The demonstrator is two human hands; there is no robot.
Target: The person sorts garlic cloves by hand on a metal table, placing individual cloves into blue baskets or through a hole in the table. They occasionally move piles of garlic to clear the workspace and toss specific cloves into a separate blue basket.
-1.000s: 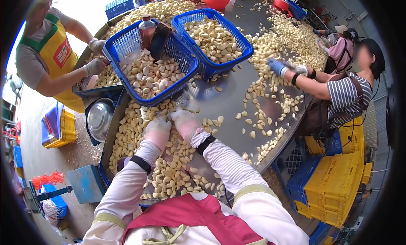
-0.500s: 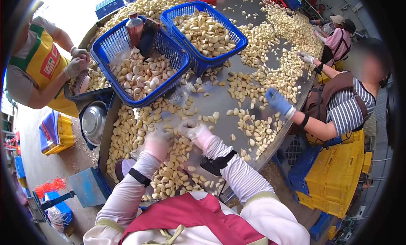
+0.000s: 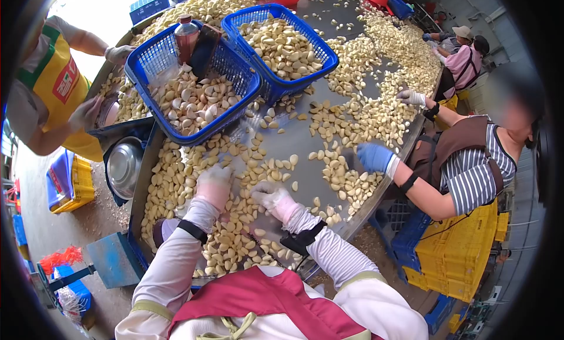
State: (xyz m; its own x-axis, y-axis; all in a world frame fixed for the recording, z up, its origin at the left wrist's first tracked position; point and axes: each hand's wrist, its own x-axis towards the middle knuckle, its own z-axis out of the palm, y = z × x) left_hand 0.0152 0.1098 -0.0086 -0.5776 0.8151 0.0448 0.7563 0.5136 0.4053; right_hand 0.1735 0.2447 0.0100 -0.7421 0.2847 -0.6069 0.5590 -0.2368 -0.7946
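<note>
Peeled garlic cloves [image 3: 235, 246] lie loose over the metal table in front of me. My left hand [image 3: 215, 184], in a whitish glove, is low over the cloves with its fingers curled; anything inside them is hidden. To its right, my right hand [image 3: 273, 199], gloved the same way, is bent at the fingers just above the cloves. Whether a clove is between those fingers is too small to tell. Ahead of my left hand stands a blue basket [image 3: 194, 139] of garlic with pinkish skins, a bottle and a dark phone-like object.
A second blue basket [image 3: 282, 88] holds pale cloves. A metal bowl [image 3: 125, 167] sits left of the table. At the right edge a co-worker's blue-gloved hand [image 3: 376, 158] is over the cloves; another worker in a yellow apron [image 3: 64, 84] stands left. Yellow crates [image 3: 458, 252] are stacked right.
My left hand has shifted slightly left and forward, and my right hand has come nearer to me. The co-worker's blue-gloved hand has lowered; the yellow-aproned worker's hands have parted.
</note>
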